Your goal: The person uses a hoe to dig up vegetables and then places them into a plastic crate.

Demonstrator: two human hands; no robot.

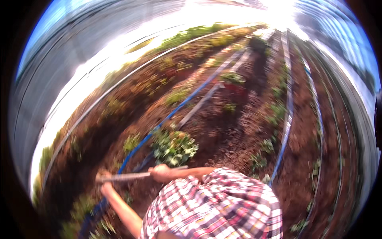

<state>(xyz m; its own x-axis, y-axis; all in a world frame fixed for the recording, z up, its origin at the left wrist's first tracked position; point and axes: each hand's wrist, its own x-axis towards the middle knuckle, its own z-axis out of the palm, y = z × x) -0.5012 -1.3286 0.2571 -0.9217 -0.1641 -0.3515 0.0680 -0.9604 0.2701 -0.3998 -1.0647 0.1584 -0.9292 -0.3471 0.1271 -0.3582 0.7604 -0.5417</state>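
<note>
My left hand (pixel 106 187) is closed around a long wooden handle (pixel 131 177) near its left end. Further along, my right hand (pixel 162 173) grips the same handle, which runs nearly level in front of my plaid shirt. Motion blur hides what, if anything, is fixed to the handle's left end. Just beyond my right hand a leafy green plant (pixel 174 146) grows from the brown soil. A blue hose (pixel 155 129) passes beneath the handle, between my two hands.
Soil rows stretch away inside a plastic-covered tunnel (pixel 56 59). A pale pipe or line (pixel 119 77) borders the left bed. Shiny drip lines (pixel 289 119) run along the right, beside low green plants (pixel 278 112). A red object (pixel 234 88) lies ahead, beside a small plant.
</note>
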